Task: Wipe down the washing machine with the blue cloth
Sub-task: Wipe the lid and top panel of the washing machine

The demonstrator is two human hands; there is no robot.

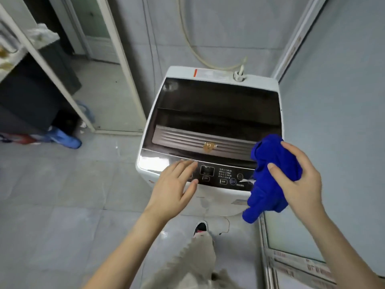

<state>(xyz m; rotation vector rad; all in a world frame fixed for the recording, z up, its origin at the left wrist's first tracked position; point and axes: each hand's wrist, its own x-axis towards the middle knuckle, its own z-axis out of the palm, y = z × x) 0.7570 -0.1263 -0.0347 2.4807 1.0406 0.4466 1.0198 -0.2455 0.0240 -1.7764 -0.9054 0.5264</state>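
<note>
Forearms reach forward from the near edge, both bare. The left hand (174,188) is flat and relaxed, palm down, fingers straight and close together, thumb spread to the right. Its fingertips lie over the left part of the glossy dark control panel (218,174); whether they touch it cannot be told. The right hand (300,180) is turned palm inward, thumb and fingers curled round the bunched bright blue cloth (268,184), gripping it. The cloth hangs over the near right corner of the white top-loading washing machine (208,73), one end drooping past the front face.

The machine's dark tinted lid (216,105) lies closed. Pale brand lettering on the lid's near ribbed band is partly covered by a small brownish sticker (209,148) and cannot be read in full. The panel carries a small display, rows of tiny print too small to read, and a round play-pause button. A white label with an orange-red bar (212,74) runs along the far rim, its text blurred. A cream hose (200,55) curves down the far wall to the machine's far right corner.
</note>
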